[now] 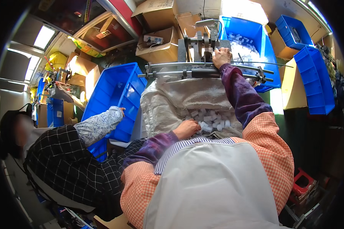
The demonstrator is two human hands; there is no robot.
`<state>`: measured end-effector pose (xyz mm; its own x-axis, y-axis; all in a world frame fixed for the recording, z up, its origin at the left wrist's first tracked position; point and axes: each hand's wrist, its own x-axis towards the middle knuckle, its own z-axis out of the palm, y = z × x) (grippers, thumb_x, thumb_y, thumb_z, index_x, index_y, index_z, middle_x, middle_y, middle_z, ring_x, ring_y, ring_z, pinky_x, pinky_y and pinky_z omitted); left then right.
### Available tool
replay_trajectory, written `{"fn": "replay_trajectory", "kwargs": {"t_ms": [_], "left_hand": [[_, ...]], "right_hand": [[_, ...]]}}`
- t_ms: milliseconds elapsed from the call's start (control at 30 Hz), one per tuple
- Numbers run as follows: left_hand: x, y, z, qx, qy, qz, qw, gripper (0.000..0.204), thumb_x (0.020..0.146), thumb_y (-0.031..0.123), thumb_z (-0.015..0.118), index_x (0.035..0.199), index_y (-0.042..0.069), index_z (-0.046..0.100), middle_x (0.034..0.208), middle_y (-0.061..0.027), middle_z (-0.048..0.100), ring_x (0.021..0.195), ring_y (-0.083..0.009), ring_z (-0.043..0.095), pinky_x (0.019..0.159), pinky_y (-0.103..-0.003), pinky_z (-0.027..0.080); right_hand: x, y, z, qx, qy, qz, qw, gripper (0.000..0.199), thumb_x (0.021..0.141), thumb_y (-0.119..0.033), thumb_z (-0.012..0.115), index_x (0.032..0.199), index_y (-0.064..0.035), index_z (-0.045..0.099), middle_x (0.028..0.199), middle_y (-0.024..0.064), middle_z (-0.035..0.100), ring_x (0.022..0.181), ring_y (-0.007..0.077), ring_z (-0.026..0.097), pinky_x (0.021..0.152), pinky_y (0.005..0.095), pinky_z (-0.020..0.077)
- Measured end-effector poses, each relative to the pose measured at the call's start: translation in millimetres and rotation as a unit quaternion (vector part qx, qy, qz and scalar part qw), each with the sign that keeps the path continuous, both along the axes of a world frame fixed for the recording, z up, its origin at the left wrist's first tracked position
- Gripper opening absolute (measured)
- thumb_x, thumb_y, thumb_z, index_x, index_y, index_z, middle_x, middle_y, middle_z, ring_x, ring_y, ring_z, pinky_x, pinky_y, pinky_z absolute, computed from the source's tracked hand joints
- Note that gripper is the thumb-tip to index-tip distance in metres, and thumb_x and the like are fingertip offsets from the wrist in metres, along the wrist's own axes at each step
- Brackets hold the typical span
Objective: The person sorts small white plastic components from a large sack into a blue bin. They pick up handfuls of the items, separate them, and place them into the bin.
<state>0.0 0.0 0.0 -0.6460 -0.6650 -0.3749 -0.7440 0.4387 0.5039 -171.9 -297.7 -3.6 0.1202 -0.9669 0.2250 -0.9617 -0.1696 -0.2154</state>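
Note:
My left hand [187,129] rests curled among several small white plastic pieces [212,121] heaped in a white woven sack [168,103] in front of me; whether it grips one is hidden. My right hand [221,57] reaches far forward and presses on a small grey metal press machine [200,44], fingers bent over its working area, with something small and white under the fingertips. Two metal rods [172,65] run across the machine's front.
A blue bin [263,42] with white pieces stands behind the machine. A person in a checked apron at my left reaches a hand [120,111] into another blue bin [114,91]. More blue bins [313,80] and cardboard boxes [160,23] surround the station.

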Motion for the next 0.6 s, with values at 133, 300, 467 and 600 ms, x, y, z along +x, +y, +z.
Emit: {"fn": "replay_trajectory", "kwargs": {"t_ms": [133,300,467,600], "left_hand": [[0,19,5,-0.073,0.047,-0.034,0.996,0.017,0.074,0.018,0.062,0.091,0.014,0.066,0.093,-0.0033,0.059,0.091,-0.0228,0.051,0.079,-0.034,0.044],[1,-4,3,-0.160,0.121,-0.006,0.980,0.013,0.072,0.018,0.065,0.084,0.015,0.068,0.089,-0.0025,0.061,0.089,-0.0206,0.051,0.077,-0.034,0.043],[12,-14,30,-0.124,0.238,0.154,0.951,0.011,0.071,0.015,0.070,0.081,0.013,0.070,0.085,-0.0039,0.063,0.083,-0.0222,0.055,0.073,-0.033,0.046],[24,-32,45,0.026,0.342,0.297,0.891,0.011,0.075,0.006,0.068,0.087,0.006,0.069,0.083,-0.0048,0.062,0.078,-0.0155,0.060,0.068,-0.026,0.048]], "right_hand": [[19,19,-4,-0.014,0.016,-0.006,1.000,0.026,0.080,-0.029,0.051,0.098,-0.0128,0.062,0.102,0.0073,0.055,0.104,0.0259,0.043,0.087,0.0424,0.0300],[-3,-4,28,-0.029,0.038,-0.006,0.999,0.028,0.077,-0.028,0.053,0.100,-0.0142,0.061,0.103,0.0063,0.055,0.103,0.0259,0.044,0.086,0.0421,0.0310],[-35,-7,26,0.012,0.017,-0.011,1.000,0.029,0.077,-0.028,0.053,0.099,-0.0119,0.062,0.105,0.0086,0.054,0.106,0.0258,0.045,0.091,0.0440,0.0300],[-57,-20,16,0.056,-0.012,0.003,0.998,0.025,0.079,-0.022,0.050,0.100,-0.0124,0.061,0.108,0.0105,0.056,0.106,0.0252,0.052,0.091,0.0455,0.0315]]}}
